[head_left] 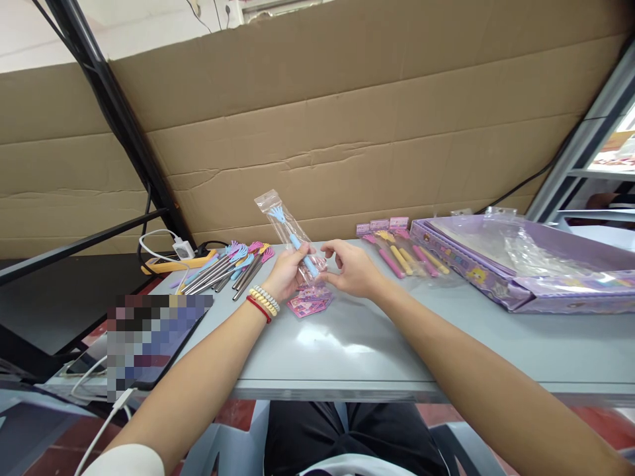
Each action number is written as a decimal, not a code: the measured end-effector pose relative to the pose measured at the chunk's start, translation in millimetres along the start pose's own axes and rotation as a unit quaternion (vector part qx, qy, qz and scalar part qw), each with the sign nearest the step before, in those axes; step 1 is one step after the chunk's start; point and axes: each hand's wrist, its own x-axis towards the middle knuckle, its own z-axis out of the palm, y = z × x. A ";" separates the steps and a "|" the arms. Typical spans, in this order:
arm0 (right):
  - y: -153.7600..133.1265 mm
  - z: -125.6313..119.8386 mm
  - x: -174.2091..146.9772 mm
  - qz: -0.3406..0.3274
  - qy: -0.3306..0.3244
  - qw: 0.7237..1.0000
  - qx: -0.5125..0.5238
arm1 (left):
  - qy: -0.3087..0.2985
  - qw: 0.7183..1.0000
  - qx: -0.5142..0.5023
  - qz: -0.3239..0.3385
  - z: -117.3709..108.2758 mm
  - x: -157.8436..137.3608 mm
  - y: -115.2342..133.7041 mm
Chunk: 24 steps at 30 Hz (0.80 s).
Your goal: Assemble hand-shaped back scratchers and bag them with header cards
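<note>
A light blue back scratcher (296, 242) with a small hand-shaped head lies inside a clear plastic bag (268, 200), tilted with its head up and to the left. My left hand (288, 272) is closed around its handle through the bag. At the bag's lower end, my right hand (348, 267) has thumb and forefinger bent in a pinch at the plastic edge; exactly what lies between the fingertips is hard to see. Pink printed cards (310, 303) lie on the table just below my hands.
Left of my hands lies a pile of loose back scratchers (218, 270) with metal rods. Bagged back scratchers (397, 251) and a purple printed box (526, 281) holding clear bags are on the right. A tablet-like device (169, 350), partly blurred, sits at the left edge. Cardboard (347, 119) walls the back.
</note>
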 end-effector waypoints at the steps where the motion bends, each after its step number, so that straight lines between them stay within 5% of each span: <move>1: -0.7 0.0 -0.5 0.003 -0.014 1.000 0.003 | 0.002 1.000 0.003 -0.002 -0.1 0.0 -0.1; 16: 0.5 4.5 -3.9 0.017 -0.138 0.990 -0.002 | 0.001 1.000 0.002 -0.026 -1.2 0.4 -0.8; 24: 0.6 0.9 -2.0 0.014 -0.109 0.994 0.023 | -0.016 0.998 0.049 0.032 -5.1 2.3 3.1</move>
